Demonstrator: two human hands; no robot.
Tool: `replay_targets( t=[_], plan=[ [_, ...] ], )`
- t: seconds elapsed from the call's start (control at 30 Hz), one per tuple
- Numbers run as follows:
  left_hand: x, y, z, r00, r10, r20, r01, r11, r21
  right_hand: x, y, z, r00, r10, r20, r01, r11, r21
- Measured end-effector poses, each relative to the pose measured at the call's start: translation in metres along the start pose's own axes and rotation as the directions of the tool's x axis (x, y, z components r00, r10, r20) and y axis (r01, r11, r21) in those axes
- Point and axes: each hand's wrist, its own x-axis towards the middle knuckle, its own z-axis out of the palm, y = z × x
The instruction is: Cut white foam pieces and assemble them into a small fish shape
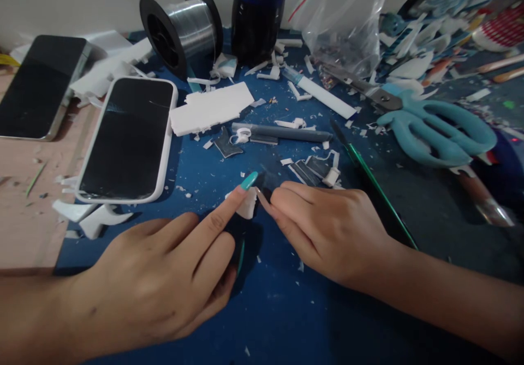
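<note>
The extended index finger of my left hand [176, 272], with a long teal nail, presses a small white piece [247, 205] against the blue mat [278, 310]. This hand's other fingers are curled. At the piece's right edge, my right hand [327, 228] is closed, its pale long nail touching or nearly touching it. A dark blur shows by the right fingertips; I cannot make out what they pinch. Just beyond the hands lie dark grey strips [307, 173], a grey stick [286, 133] and a flat white foam-like slab [213, 107].
Two phones [41, 87] [129, 138] lie at left, near curved white scraps [104, 217]. Behind stand a wire spool [190, 27], a Pepsi bottle [257, 27] and a clear plastic bag [347, 27]. Teal-handled scissors [440, 125] and a thin green-edged tool [376, 190] are at right.
</note>
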Motion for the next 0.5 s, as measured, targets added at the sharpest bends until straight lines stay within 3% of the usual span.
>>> replay_targets(
  t=[0.5],
  plan=[
    [0.0046,0.0068,-0.0001,0.999,0.022,0.036,-0.025,0.996,0.08,0.0004,-0.0014,0.0005,1.0,0.008,0.02,-0.008,1.0,0.015]
  ],
)
